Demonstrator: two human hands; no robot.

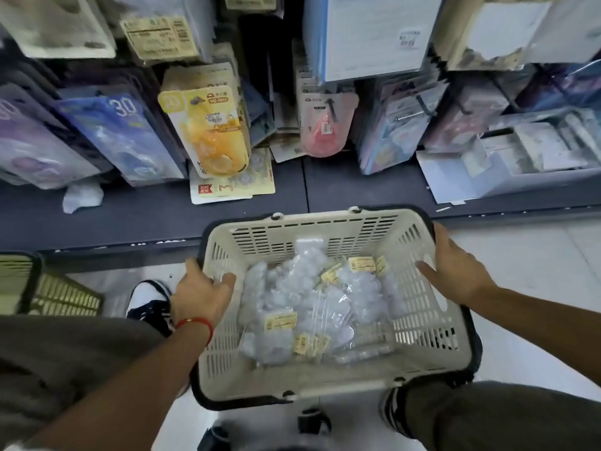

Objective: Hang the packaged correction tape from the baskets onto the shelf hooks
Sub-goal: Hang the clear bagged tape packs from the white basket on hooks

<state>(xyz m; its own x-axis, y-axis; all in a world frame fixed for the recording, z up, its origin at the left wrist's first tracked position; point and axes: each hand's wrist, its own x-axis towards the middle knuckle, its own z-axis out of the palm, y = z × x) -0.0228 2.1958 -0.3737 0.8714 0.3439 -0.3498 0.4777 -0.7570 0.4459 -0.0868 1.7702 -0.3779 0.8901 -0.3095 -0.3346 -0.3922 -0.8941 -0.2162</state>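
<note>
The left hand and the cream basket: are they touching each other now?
Touching. The head view shows the left hand curled over the left rim of the cream basket, fingers inside the wall and thumb outside.

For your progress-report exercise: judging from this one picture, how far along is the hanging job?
Done: packs already hang on the shelf hooks, like the yellow pack, though who hung them is unclear. In hand: the left hand and right hand grip the basket by its sides; neither holds a pack. Left: the pile of clear packets in the basket.
</note>
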